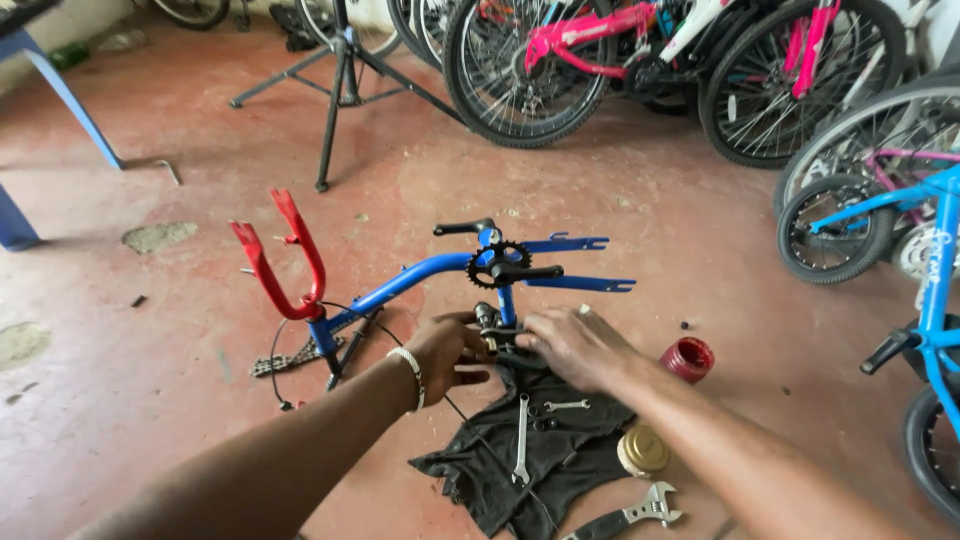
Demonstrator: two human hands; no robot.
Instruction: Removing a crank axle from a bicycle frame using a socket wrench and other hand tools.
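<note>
Blue steel tubing of a small upturned bicycle frame (400,285) rests on the worn reddish concrete floor (150,380), its red fork (285,265) pointing up at the left and a black toothed chainring with crank arm (500,265) sitting on top near the middle. Both hands meet low on the frame's near end, just below the chainring. The left hand (447,352), with a white band at the wrist, curls its fingers around a small dark metal part (487,318) there; the right hand (575,345) lies over the same spot from the other side, fingers bent and closed on it, though what exactly lies under the palm is hidden.

Directly beneath the hands a crumpled black cloth (530,450) is spread on the floor, carrying a long silver combination spanner (521,440) and a shorter silver spanner (567,405). Just beside the cloth's right edge stand a round brass-coloured tin (643,450) and a red round tub (687,358). A silver adjustable wrench with a black handle (630,515) lies near the bottom edge. A black loose chain (285,358) lies by the fork's base. Several parked bicycles (620,60) line the far side.
</note>
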